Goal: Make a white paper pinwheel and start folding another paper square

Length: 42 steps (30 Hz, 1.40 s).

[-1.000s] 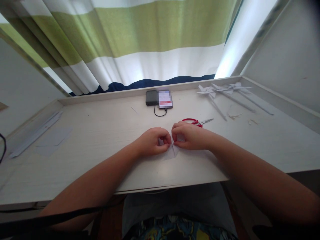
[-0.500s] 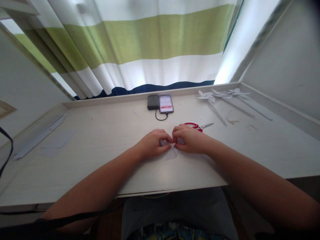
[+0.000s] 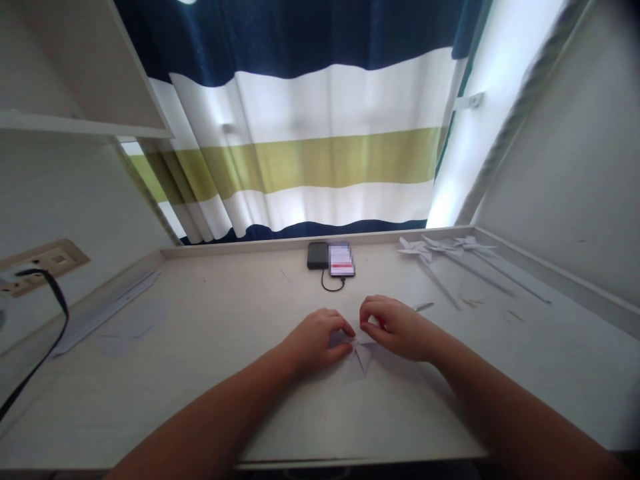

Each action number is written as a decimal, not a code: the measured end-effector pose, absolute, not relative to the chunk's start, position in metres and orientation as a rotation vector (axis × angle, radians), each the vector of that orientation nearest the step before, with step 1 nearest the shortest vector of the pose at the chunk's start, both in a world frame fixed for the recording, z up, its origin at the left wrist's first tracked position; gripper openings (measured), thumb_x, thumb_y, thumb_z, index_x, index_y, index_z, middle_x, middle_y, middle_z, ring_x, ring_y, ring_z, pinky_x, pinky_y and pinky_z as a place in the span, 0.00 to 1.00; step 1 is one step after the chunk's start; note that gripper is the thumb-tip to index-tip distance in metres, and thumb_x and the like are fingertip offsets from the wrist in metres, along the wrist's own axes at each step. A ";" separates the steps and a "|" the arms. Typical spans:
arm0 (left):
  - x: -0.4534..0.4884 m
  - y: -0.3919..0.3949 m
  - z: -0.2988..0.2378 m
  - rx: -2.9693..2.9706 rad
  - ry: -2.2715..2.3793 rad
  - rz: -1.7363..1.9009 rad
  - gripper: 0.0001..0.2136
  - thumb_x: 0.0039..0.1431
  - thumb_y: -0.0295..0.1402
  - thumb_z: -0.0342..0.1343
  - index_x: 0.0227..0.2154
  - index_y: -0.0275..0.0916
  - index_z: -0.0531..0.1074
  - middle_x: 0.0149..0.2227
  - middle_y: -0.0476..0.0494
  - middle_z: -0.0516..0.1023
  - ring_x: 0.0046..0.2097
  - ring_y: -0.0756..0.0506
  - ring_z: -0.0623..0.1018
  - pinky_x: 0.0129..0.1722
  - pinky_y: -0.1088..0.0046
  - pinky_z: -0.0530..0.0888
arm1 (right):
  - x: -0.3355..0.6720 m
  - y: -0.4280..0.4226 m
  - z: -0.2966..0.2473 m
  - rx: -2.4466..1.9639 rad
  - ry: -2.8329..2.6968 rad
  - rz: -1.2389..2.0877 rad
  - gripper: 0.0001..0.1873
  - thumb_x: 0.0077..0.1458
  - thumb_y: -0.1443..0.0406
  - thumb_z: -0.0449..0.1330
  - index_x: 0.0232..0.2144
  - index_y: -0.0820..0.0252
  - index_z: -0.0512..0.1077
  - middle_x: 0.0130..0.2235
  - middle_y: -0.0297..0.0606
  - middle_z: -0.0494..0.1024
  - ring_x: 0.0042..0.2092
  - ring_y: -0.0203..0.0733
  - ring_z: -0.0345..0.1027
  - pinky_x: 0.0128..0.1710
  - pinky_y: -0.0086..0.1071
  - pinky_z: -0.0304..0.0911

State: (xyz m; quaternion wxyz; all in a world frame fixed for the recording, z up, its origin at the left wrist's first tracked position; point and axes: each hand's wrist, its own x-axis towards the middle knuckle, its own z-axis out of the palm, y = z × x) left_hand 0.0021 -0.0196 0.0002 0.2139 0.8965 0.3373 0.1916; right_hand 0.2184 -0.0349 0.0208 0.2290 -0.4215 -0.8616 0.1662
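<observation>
Left hand (image 3: 317, 340) and right hand (image 3: 397, 327) pinching a small white folded paper piece (image 3: 361, 358).
Both sets of fingertips clamp its centre, apparently keeping the flaps gathered, midway along the front edge of the pale wooden desk (image 3: 225, 347).

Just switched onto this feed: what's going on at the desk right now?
A person has both hands on a small folded paper piece lying near the middle of a pale desk. The left hand and right hand pinch it from either side with their fingers. A scissors tip pokes out behind the right hand. Paper pinwheels lie at the far right, and a phone at the back edge.
</observation>
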 end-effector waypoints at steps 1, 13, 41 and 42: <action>0.002 -0.019 0.000 2.484 0.952 0.542 0.08 0.52 0.31 0.61 0.37 0.41 0.77 0.40 0.42 0.77 0.43 0.42 0.74 0.46 0.63 0.71 | 0.218 -0.035 0.020 -1.161 -2.373 0.460 0.04 0.55 0.68 0.56 0.30 0.58 0.70 0.34 0.37 0.73 0.35 0.40 0.66 0.36 0.34 0.61; 0.000 -0.014 -0.008 2.424 1.016 0.626 0.07 0.54 0.32 0.59 0.34 0.43 0.80 0.39 0.45 0.78 0.43 0.43 0.75 0.48 0.66 0.70 | 0.218 -0.028 0.005 -1.223 -2.416 0.525 0.07 0.49 0.65 0.63 0.34 0.56 0.76 0.40 0.39 0.74 0.43 0.45 0.68 0.46 0.38 0.63; 0.007 -0.034 0.009 2.137 0.940 1.166 0.04 0.57 0.30 0.59 0.32 0.36 0.77 0.28 0.47 0.78 0.30 0.51 0.73 0.31 0.75 0.69 | 0.212 -0.041 0.021 -0.766 -2.117 0.336 0.11 0.53 0.69 0.62 0.41 0.56 0.73 0.43 0.41 0.74 0.46 0.45 0.67 0.47 0.42 0.67; 0.007 -0.034 0.010 2.146 0.934 1.172 0.04 0.56 0.30 0.59 0.32 0.36 0.77 0.28 0.47 0.78 0.30 0.51 0.73 0.31 0.75 0.69 | 0.212 -0.041 0.020 -0.765 -2.118 0.343 0.10 0.53 0.68 0.62 0.40 0.56 0.73 0.42 0.41 0.74 0.46 0.45 0.67 0.46 0.41 0.67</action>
